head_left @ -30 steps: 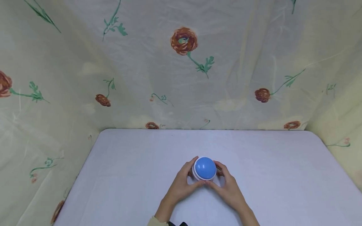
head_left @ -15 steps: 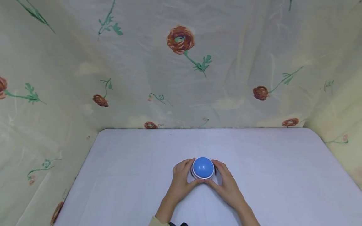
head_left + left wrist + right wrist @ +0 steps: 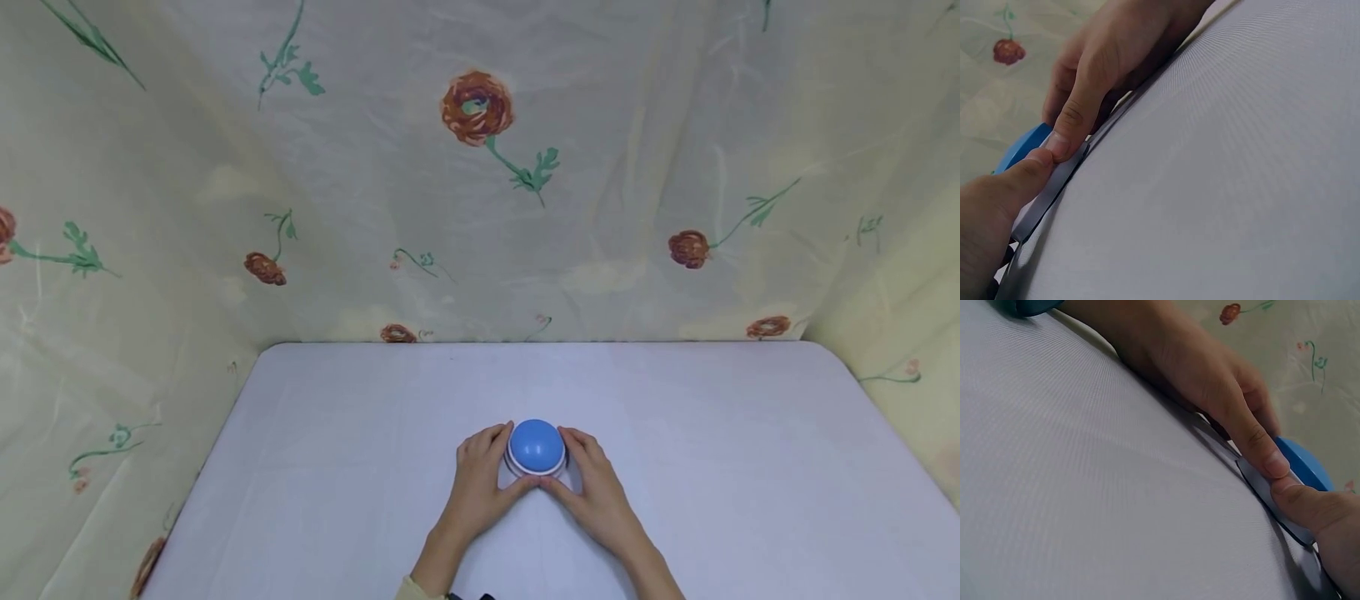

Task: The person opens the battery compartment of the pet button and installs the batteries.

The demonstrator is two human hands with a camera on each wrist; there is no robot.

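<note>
A round push button [image 3: 536, 444] with a glossy blue dome on a white base sits near the table's middle in the head view. My left hand [image 3: 477, 483] grips its left side, and my right hand [image 3: 597, 493] grips its right side. Both thumbs meet at the near edge of the base. In the left wrist view, the thumb tips press side by side on the white base [image 3: 1054, 181], close over the tabletop. The blue dome [image 3: 1304, 464] shows behind the thumbs in the right wrist view. Fingers on the far side are partly hidden.
A white-covered table [image 3: 337, 433] with rounded far corners lies under the hands. Pale cloth with printed brown flowers [image 3: 477, 108] hangs behind it and along both sides. A dark band [image 3: 1029, 306] shows at the left forearm in the right wrist view.
The push button and both hands shift slightly left in the head view, as does the background. More of the left fingers now shows spread beside the button. Both hands keep their grip.
</note>
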